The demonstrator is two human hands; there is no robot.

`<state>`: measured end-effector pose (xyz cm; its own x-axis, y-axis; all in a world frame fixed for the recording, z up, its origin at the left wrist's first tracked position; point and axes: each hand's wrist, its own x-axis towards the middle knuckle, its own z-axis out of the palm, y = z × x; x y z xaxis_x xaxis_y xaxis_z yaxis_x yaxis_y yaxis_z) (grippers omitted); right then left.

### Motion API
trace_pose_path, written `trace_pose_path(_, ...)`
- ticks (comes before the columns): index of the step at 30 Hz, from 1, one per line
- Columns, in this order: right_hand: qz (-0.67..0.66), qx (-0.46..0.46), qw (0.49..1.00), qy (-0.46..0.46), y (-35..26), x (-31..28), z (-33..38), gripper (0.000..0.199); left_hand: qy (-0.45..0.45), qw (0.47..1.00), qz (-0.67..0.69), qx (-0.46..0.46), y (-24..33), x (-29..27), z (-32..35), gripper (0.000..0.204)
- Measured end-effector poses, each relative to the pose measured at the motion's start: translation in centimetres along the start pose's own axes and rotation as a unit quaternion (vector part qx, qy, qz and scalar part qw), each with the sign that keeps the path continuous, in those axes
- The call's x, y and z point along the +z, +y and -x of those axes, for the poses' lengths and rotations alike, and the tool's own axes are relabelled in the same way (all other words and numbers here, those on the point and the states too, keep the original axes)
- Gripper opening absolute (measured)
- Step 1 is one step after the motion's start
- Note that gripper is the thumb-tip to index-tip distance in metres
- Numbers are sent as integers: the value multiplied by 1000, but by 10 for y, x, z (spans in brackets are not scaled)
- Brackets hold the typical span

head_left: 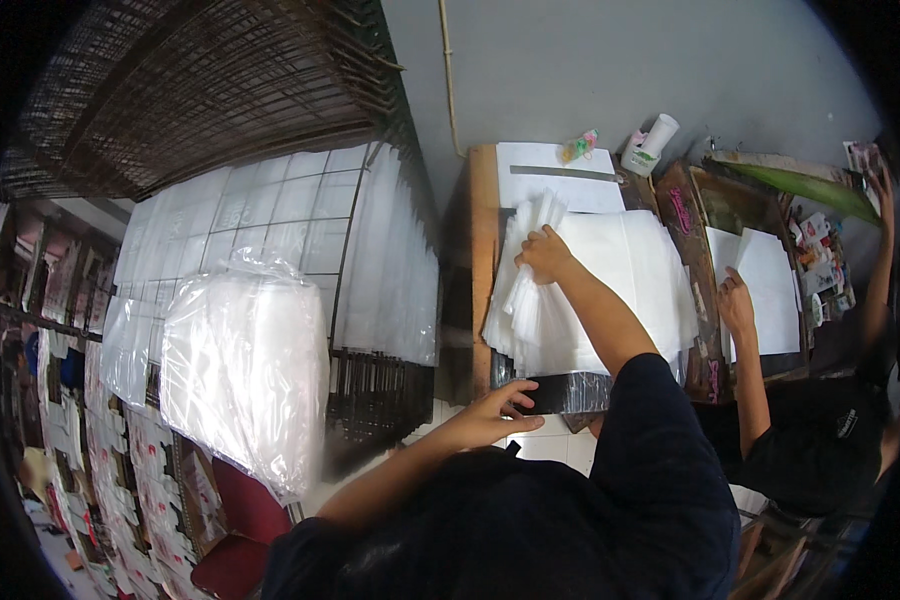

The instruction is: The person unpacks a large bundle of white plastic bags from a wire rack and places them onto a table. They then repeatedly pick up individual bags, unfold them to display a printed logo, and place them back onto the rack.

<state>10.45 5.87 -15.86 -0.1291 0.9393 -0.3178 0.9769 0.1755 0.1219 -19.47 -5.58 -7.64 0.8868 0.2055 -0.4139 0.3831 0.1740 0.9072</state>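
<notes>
While the head view looks steeply down, the right hand (545, 252) is seen resting on a fanned stack of white sheets (530, 300) that lies on the table (482, 270); its fingers are curled together onto the upper part of the stack, seemingly pinching the top sheets, though the pads are hidden under the knuckles. The stack's long axis runs roughly from 12 to 6 o'clock, its far end fanned out toward 12 and its near end lying at the dark front edge (560, 392) of the table. The left hand (490, 410) is held at about 7 o'clock from the right hand, near that front edge, with its fingers loosely spread and nothing gripped; whether its fingertips touch the dark edge cannot be told. From the left hand the stack lies toward 1 o'clock, so the right hand is clearly the nearer one, being already upon it. At 3 o'clock from the stack a broader pile of white paper (640, 270) is laid, and beyond it a co-worker's hand (736, 300) rests on another white sheet (770, 285). At 12 o'clock a white cup (660, 133) is stood near the table's far edge. At 9 o'clock a clear plastic bag (240, 370) is seen, draped in front of a wire rack (300, 220) lined with white panels.
</notes>
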Motion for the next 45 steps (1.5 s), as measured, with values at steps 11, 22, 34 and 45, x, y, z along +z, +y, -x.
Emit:
trace_pose_path(11, -119, 150, 966, 175, -15, 2, 50, 101, 187, 870, -430, 150, 17, 1, -63, 67)
trace_pose_path(22, -219, 583, 778, 87, 46, 139, 133, 79, 119, 715, -687, 52, -29, -26, -143, 82)
trace_pose_path(34, -166, 561, 711, 391, 20, 118, 149, 60, 259, 786, -473, 303, 48, 7, 20, 50)
trace_pose_path(45, -556, -43, 694, 455, -199, -65, 97, 19, 551, 678, -464, -146, -1, -76, 209, 59)
